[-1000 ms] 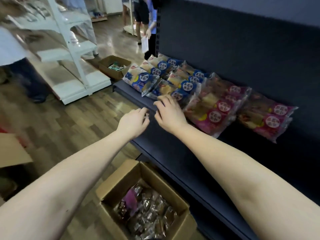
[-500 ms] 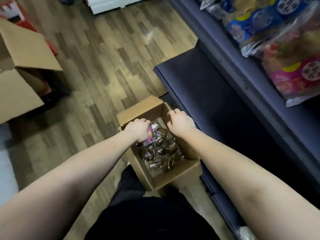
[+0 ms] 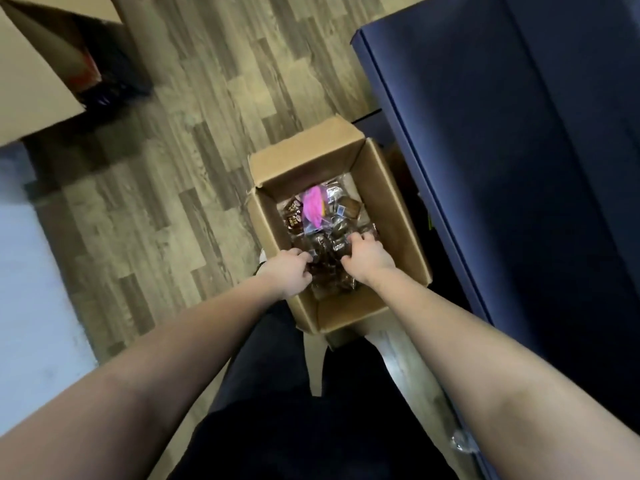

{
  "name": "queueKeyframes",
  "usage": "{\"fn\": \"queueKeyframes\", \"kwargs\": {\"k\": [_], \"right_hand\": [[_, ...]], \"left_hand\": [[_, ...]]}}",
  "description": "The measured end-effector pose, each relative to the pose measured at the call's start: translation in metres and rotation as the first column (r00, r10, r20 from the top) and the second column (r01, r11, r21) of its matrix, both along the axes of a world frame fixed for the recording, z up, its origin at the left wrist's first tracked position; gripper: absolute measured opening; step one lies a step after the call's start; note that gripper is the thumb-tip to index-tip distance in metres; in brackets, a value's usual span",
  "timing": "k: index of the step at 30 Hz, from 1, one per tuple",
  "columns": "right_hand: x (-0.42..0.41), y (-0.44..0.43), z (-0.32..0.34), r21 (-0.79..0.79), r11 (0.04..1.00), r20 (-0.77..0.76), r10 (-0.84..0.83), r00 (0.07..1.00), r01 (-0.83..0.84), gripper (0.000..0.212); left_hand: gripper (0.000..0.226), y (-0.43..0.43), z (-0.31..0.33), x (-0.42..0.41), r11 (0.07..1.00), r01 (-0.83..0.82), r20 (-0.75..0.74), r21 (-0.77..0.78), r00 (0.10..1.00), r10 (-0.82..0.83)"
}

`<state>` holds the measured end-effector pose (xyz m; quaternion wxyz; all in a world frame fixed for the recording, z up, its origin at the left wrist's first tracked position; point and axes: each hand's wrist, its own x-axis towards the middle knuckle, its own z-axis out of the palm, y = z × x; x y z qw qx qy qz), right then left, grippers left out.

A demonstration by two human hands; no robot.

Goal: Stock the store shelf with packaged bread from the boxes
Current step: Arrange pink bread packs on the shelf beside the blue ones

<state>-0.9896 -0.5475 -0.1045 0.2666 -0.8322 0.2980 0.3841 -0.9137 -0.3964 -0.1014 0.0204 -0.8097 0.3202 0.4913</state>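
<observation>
An open cardboard box (image 3: 391, 206) stands on the wood floor beside the dark blue shelf (image 3: 502, 161). Inside lie several clear packets of dark brown bread (image 3: 329, 258) and one pink packet (image 3: 313, 206). Both hands reach down into the box's near half. My left hand (image 3: 289, 273) curls its fingers into the brown packets at the left. My right hand (image 3: 367, 256) grips the same heap from the right, fingers dug among the wrappers. The fingertips are hidden by the packets.
A larger cardboard box (image 3: 38, 74) with open flaps sits at the upper left on the floor. My dark trousers (image 3: 277, 410) fill the bottom centre. A pale surface (image 3: 31, 289) lies at the left edge. The shelf's front edge runs along the right.
My view dropped from the stocked shelf down to the box. Both hands left the shelf edge, went into the box, and now sit deeper, gripping the brown bread packets.
</observation>
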Motion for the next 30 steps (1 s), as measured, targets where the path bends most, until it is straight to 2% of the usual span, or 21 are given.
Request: {"fn": "queueKeyframes", "kwargs": {"k": [4, 10, 16, 20, 22, 24, 28, 30], "right_hand": [[0.003, -0.003, -0.031, 0.036, 0.999, -0.030, -0.025, 0.999, 0.026, 0.051], [0.035, -0.002, -0.099, 0.011, 0.991, -0.050, -0.136, 0.989, 0.136, 0.049], [0.082, 0.009, -0.178, -0.015, 0.986, 0.015, -0.163, 0.986, 0.164, 0.054], [0.111, 0.007, -0.230, 0.004, 0.962, 0.017, -0.274, 0.962, 0.274, 0.065], [0.126, 0.007, -0.257, 0.009, 0.957, -0.010, -0.289, 0.957, 0.289, 0.079], [0.140, 0.008, -0.279, 0.000, 0.950, -0.065, -0.312, 0.948, 0.313, 0.092], [0.155, 0.017, -0.306, -0.008, 0.946, -0.132, -0.323, 0.937, 0.325, 0.100], [0.157, 0.024, -0.311, -0.025, 0.948, -0.158, -0.316, 0.936, 0.316, 0.097]], "left_hand": [[0.045, -0.002, -0.026, 0.012, 0.997, -0.083, -0.038, 0.007, 0.996, 0.083], [0.043, -0.021, -0.078, 0.053, 0.984, -0.172, -0.072, -0.052, 0.983, 0.168], [0.044, -0.055, -0.156, 0.112, 0.972, -0.235, 0.012, 0.002, 0.972, 0.235], [0.042, -0.073, -0.206, 0.132, 0.962, -0.238, 0.038, 0.137, 0.971, 0.234], [0.046, -0.074, -0.229, 0.136, 0.972, -0.163, 0.094, 0.169, 0.984, 0.148], [0.045, -0.069, -0.247, 0.139, 0.958, -0.161, 0.130, 0.238, 0.983, 0.133], [0.049, -0.067, -0.253, 0.138, 0.964, -0.127, 0.095, 0.235, 0.990, 0.107], [0.050, -0.068, -0.250, 0.138, 0.969, -0.107, 0.093, 0.225, 0.992, 0.088]]}}
